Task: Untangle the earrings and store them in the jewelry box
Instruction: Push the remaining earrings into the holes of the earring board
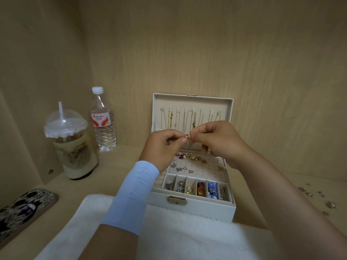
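Note:
A cream jewelry box stands open in front of me, its lid upright with thin chains hanging inside. Above the box, my left hand and my right hand meet and both pinch a small gold earring between their fingertips. The box's perforated panel carries pearl, gold and silver earrings. Below it, a row of small compartments holds silver, gold, amber and blue pieces. Several loose small metal pieces lie on the shelf at the right.
A lidded iced drink cup with a straw and a water bottle stand at the left. A phone in a patterned case lies at the near left. A white towel covers the near shelf. Wooden walls enclose the back and left.

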